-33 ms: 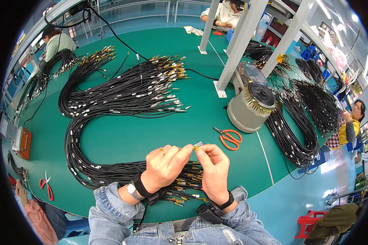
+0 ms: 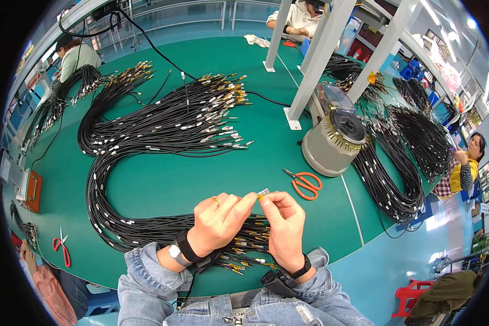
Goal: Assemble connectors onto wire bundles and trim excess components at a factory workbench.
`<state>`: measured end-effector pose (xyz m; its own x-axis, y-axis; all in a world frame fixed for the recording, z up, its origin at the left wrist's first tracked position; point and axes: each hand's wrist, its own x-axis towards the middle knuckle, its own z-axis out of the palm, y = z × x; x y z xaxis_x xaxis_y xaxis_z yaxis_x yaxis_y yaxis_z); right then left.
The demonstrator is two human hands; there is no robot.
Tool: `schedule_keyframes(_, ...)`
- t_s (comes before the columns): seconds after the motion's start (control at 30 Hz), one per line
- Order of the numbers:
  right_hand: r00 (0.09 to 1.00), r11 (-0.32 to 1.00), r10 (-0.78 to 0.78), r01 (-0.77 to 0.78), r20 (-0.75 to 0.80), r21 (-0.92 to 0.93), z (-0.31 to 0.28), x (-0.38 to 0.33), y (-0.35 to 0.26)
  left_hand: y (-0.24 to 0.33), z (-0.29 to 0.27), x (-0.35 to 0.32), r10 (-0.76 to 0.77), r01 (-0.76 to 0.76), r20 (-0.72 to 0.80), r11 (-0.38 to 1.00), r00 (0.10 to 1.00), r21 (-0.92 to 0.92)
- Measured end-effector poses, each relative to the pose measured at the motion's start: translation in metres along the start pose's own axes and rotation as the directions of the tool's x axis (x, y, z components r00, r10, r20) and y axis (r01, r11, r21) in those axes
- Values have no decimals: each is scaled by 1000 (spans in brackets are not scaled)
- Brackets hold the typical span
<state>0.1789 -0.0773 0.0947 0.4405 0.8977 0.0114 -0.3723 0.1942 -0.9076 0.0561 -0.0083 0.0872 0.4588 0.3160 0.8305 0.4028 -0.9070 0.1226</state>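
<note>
A small white tag is pinched between the fingers of the left hand and the right hand, which are closed on it together just above the green counter. The tag is found at the tip of a thin cable (the cable end itself is mostly hidden by the fingertips). Under both wrists a bundle of black cables is laid. Orange scissors are seen near the right hand, beside a grey round machine.
</note>
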Motion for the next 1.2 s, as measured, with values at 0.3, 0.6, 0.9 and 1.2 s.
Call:
schedule_keyframes(0.3,1000,1000,10,-9,10,-15,-2,1,0,-2,-2,-3,36,-37,41,999,999,9)
schedule_keyframes(0.6,999,999,24,-23,36,-35,-7,3,1,-3,-5,1,122,-122,73,993,990,0)
schedule_keyframes(0.9,998,990,-32,39,55,-137,-8,3,-2,0,2,-4,50,-51,53,998,997,23)
schedule_keyframes(1.2,997,988,-22,33,78,-151,-9,2,-3,4,6,-1,-95,94,-3,990,995,-106)
